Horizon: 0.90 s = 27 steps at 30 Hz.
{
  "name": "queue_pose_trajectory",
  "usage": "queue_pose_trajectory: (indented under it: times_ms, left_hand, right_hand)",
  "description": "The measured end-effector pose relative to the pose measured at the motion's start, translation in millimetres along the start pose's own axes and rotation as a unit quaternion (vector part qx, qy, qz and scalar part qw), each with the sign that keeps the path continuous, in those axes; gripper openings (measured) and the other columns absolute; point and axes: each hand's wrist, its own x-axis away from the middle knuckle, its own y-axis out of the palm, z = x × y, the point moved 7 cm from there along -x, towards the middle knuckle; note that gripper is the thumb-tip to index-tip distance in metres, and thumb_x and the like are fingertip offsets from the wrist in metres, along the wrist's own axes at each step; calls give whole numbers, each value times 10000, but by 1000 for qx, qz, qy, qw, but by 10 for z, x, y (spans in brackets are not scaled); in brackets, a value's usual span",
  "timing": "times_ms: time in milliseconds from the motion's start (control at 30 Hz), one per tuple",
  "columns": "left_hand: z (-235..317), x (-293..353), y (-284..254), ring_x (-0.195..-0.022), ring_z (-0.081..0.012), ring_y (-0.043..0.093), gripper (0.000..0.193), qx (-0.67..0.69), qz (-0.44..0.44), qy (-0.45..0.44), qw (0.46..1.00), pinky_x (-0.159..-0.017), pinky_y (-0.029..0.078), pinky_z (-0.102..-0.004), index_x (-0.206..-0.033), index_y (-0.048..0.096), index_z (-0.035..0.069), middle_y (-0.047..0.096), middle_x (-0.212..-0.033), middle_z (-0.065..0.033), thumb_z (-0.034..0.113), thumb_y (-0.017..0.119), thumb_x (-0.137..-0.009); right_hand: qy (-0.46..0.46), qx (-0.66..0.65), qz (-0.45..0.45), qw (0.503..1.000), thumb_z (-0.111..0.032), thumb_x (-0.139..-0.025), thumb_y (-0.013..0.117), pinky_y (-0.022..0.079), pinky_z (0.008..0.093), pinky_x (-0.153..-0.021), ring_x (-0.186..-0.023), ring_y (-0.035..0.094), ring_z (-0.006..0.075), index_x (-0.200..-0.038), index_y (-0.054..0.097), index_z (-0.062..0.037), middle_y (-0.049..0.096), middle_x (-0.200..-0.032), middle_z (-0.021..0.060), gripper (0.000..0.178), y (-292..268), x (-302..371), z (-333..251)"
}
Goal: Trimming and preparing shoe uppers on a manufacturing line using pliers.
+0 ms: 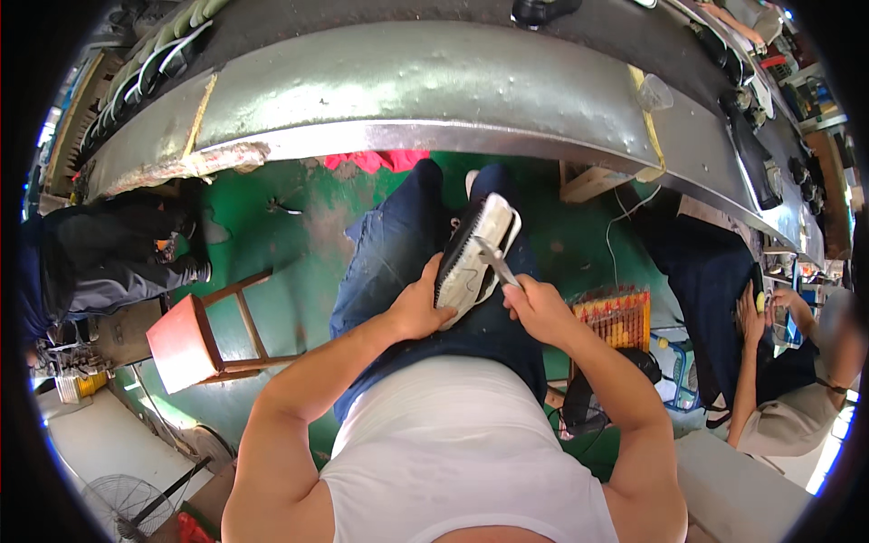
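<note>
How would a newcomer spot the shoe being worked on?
Start at the long metal bench across the top and drop to the blue jeans. Over them, the left hand holds the black-and-white shoe. Unlike the other shoes, it has the right hand holding a metal tool over it.

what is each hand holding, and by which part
The left hand holds a shoe by its near end; whether that is heel or toe, I can't tell. The right hand holds a metal tool by its near end.
</note>
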Motion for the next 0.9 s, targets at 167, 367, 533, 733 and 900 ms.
queue_pose_trajectory:
  times_ms: [167, 367, 533, 733, 900]
  left_hand:
    - [584, 285, -812, -1044, -247, 664, 650, 51, 191, 186, 962, -912, 524, -342, -1318, 490, 22, 651, -1145, -189, 40, 783, -738]
    - [1248, 25, -1113, -985, -158, 633, 463, 315, 180, 369, 855, -863, 533, -325, -1204, 533, -17, 648, -1090, -112, -17, 762, -802]
    - [340, -1092, -551, -992, -204, 642, 630, 194, 74, 38, 977, -862, 520, -334, -1270, 537, -93, 659, -1126, -168, 267, 788, -819]
    - [17, -213, -220, -870, -256, 698, 319, 35, 63, 25, 997, -788, 517, -367, -1205, 637, 50, 704, -924, -182, 154, 631, -904]
    - [305, -5, -262, -673, -399, 644, 151, -64, 249, 168, 952, -595, 520, -457, -865, 663, 20, 637, -708, -216, 137, 581, -914]
  right_hand:
    - [26, -246, 123, 961, -297, -1031, 457, 500, 281, -646, -670, 629, 133, -1002, 586, 26, 647, -775, 75, 350, -248, 113, 274]
    - [52, -284, 124, 949, -259, -983, 545, 491, 274, -638, -660, 613, 128, -1023, 587, 15, 636, -792, 58, 280, -286, 109, 422]
    - [100, -258, 5, 961, -205, -937, 598, 495, 305, -661, -697, 607, 135, -1046, 592, 4, 624, -769, 56, 235, -101, 171, 392]
    - [28, -48, -96, 994, -180, -909, 602, 503, 382, -740, -786, 638, 320, -1148, 572, 21, 641, -828, 195, 313, -64, 219, 146]
    - [7, 4, -125, 992, -193, -904, 589, 505, 440, -794, -898, 642, 406, -1117, 577, 51, 649, -922, 262, 324, -157, 24, -99]
